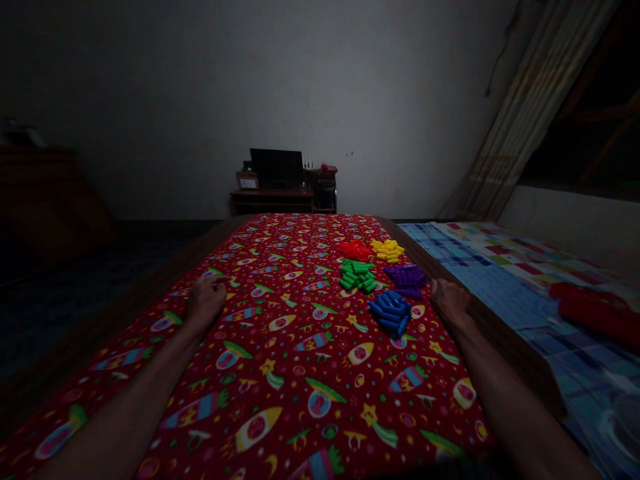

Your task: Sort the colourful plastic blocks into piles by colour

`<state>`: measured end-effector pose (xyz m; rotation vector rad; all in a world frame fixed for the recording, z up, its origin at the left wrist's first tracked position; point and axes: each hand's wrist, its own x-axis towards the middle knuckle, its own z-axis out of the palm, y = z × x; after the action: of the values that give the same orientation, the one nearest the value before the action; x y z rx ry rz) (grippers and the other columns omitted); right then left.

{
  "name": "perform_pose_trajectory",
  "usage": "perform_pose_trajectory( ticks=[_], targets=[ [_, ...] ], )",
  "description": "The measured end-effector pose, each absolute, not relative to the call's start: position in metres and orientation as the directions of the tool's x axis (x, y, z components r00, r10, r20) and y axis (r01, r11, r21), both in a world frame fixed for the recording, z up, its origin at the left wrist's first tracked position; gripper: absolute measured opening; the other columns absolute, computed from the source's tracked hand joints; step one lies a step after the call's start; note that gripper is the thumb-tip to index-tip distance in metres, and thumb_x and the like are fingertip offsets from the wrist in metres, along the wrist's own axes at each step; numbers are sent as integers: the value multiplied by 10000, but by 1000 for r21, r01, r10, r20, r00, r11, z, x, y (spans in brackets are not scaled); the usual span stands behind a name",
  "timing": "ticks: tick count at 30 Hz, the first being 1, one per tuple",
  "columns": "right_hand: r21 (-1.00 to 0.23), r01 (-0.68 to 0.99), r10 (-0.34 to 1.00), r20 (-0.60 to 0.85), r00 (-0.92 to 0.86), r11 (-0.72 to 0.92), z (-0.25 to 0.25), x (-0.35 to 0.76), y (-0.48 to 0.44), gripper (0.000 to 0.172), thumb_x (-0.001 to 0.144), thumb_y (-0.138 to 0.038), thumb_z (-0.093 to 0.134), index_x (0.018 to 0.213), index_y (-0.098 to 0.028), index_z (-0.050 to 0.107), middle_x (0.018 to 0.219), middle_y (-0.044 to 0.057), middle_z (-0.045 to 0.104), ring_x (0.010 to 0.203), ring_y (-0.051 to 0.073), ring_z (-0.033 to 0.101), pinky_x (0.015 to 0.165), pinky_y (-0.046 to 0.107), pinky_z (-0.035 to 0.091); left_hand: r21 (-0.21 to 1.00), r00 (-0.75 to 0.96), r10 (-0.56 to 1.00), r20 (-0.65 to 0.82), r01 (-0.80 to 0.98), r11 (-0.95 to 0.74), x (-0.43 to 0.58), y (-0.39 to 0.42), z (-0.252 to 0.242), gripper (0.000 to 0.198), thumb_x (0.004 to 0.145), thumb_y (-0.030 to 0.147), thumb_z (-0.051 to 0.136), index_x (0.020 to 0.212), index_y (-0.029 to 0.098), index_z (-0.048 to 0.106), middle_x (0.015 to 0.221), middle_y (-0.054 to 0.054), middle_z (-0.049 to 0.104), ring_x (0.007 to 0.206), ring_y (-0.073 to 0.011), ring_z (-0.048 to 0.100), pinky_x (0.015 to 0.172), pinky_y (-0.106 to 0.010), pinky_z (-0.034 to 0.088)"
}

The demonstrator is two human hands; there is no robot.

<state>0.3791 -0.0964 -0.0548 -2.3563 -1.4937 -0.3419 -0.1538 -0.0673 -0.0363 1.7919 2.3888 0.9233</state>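
Observation:
My left hand (pixel 207 299) rests on the left part of a red patterned cloth (pixel 300 360), its fingers loosely curled with nothing visible in them. On the far right side, my right hand (pixel 450 299) lies closed like a fist at the cloth's edge. Just left of it are purple tube-shaped pieces (pixel 407 280) in a small heap, apart from the fingers. Similar short pieces lie sorted by colour: a blue heap (pixel 391 311) nearest me, a green heap (pixel 357 275), a red heap (pixel 355 251) and a yellow heap (pixel 387 251) farther back.
The cloth covers a long table with a dark brown border (pixel 520 360). Beyond its far end stands a desk with a black monitor (pixel 277 167). To the right is a blue checked bedspread (pixel 480 287) with a red folded fabric (pixel 595 310) on it. A curtain (pixel 530 113) hangs behind.

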Motion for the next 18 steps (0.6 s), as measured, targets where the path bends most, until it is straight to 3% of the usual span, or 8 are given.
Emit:
perform_pose_trajectory(
  ticks=[3, 5, 9, 12, 18],
  targets=[
    [-285, 883, 772, 432, 466, -373, -52, 378, -90, 420, 963, -345, 349, 979, -120, 704, 913, 181, 709, 838, 254, 668, 755, 339, 446, 465, -357, 878, 318, 866, 184, -153, -68, -36, 357, 881, 206, 413, 1095, 116, 684, 874, -54, 497, 777, -185, 507, 736, -272, 439],
    [-440, 864, 769, 454, 449, -244, -53, 378, -83, 461, 968, -366, 301, 1009, -125, 692, 951, 170, 709, 870, 242, 657, 776, 327, 453, 465, -360, 878, 317, 865, 187, -152, -67, -36, 358, 877, 202, 417, 1099, 117, 684, 880, -59, 502, 803, -192, 515, 746, -274, 442],
    [-681, 731, 796, 464, 388, 41, -60, 373, -69, 576, 976, -448, 196, 1268, -127, 574, 1283, 154, 613, 1181, 213, 561, 992, 322, 414, 467, -349, 882, 317, 867, 175, -151, -69, -35, 369, 873, 201, 404, 1103, 120, 680, 895, -60, 508, 826, -196, 530, 765, -279, 451],
    [-741, 670, 841, 389, 375, 44, -61, 366, -59, 653, 973, -499, 160, 1340, -92, 514, 1395, 164, 526, 1296, 200, 474, 1085, 322, 341, 466, -315, 890, 329, 874, 137, -151, -72, -34, 375, 877, 227, 399, 1118, 129, 668, 922, -53, 512, 855, -199, 541, 778, -284, 459],
    [-758, 652, 886, 317, 339, 22, -48, 347, -30, 626, 979, -481, 161, 1272, -119, 580, 1357, 132, 566, 1315, 203, 457, 1112, 381, 311, 466, -307, 883, 354, 877, 117, -153, -69, -37, 393, 850, 214, 382, 1064, 103, 692, 919, -100, 569, 805, -233, 575, 745, -316, 469]
  ],
)
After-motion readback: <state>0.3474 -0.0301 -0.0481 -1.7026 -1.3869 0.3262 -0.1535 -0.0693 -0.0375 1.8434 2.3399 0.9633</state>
